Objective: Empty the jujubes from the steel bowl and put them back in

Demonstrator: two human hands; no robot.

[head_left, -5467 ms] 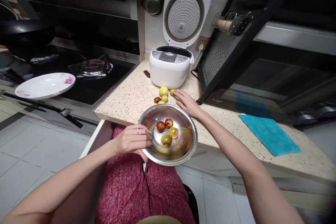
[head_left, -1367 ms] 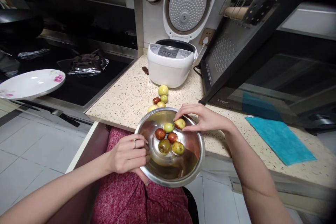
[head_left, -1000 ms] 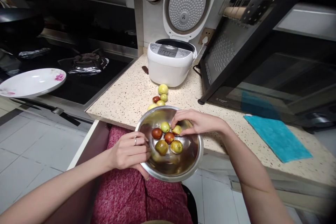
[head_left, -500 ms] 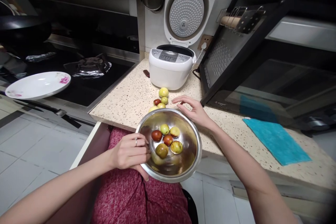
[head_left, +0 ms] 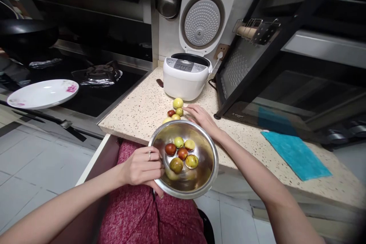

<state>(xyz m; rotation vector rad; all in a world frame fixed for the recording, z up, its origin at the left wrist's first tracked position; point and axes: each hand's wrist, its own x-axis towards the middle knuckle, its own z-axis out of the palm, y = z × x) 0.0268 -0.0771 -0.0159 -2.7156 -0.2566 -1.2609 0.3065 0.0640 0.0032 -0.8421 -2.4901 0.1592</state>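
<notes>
My left hand (head_left: 144,167) grips the left rim of a steel bowl (head_left: 204,175), which is tilted toward me at the counter's front edge. Several green and red-brown fruits lie in it, among them a dark red one (head_left: 170,149). Behind the bowl, more fruits rest on the counter, including a yellow-green one (head_left: 177,103) and a small red one (head_left: 171,113). My right hand (head_left: 200,117) is just right of these, its fingers apart and holding nothing, fingertips close to a small green fruit (head_left: 179,111).
An open white rice cooker (head_left: 185,80) stands behind the fruits. At right are a black oven (head_left: 286,95) and a blue cloth (head_left: 297,156). A flowered plate (head_left: 42,93) sits at the stove's (head_left: 94,99) left front. An open drawer (head_left: 95,156) lies below the counter.
My right hand has moved slightly left, closer to the fruits on the counter. The bowl and my left hand keep nearly the same place, and the view has shifted a little.
</notes>
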